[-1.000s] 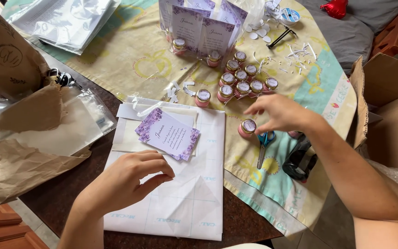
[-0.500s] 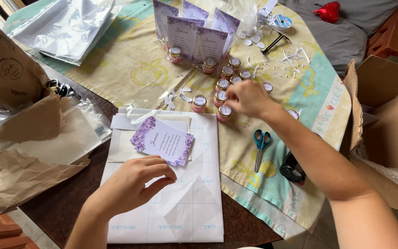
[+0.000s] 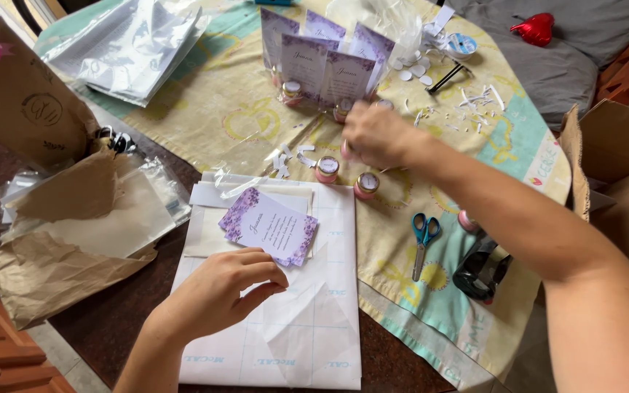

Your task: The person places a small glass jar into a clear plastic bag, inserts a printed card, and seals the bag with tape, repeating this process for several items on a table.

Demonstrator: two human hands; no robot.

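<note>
The left hand [image 3: 216, 295] rests with fingers curled on the white backing sheet [image 3: 285, 342], fingertips at the near edge of the purple floral card [image 3: 271, 229]. The right hand [image 3: 376, 135] reaches far among the small pink-lidded jars [image 3: 327, 169], fingers closed around something I cannot make out. The step in hand looks like picking a jar, and lifting it clear calls for a careful grip so the neighbouring jars stay put.

Home craft table [image 3: 183, 109], patterned tablecloth, cushions [image 3: 547, 65]

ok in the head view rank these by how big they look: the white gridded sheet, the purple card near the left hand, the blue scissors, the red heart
1. white gridded sheet, by far the largest
2. purple card
3. blue scissors
4. red heart

The heart lies farthest from the camera, so its last place against the scissors is unsure.
</note>
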